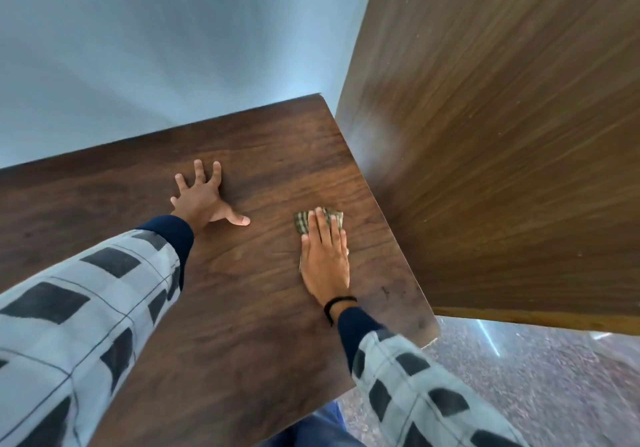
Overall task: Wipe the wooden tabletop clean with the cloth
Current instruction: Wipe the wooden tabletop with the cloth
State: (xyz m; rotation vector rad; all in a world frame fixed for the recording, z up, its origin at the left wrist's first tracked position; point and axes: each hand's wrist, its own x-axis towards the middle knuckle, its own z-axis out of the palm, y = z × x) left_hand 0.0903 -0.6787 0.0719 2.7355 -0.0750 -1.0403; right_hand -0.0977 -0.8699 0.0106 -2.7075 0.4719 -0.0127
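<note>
Checked sleeves (79,308), right hand (325,263) flat on cloth (304,221), wooden tabletop (242,290), blue wall (138,48)

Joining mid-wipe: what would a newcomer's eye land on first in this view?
First, the right hand pressed flat on a folded olive-striped cloth, near the right edge of the dark brown wooden tabletop. Next, the left hand, fingers spread, rests flat on the tabletop further left. A tall lighter-brown wooden panel rises beside the table's right edge.
</note>
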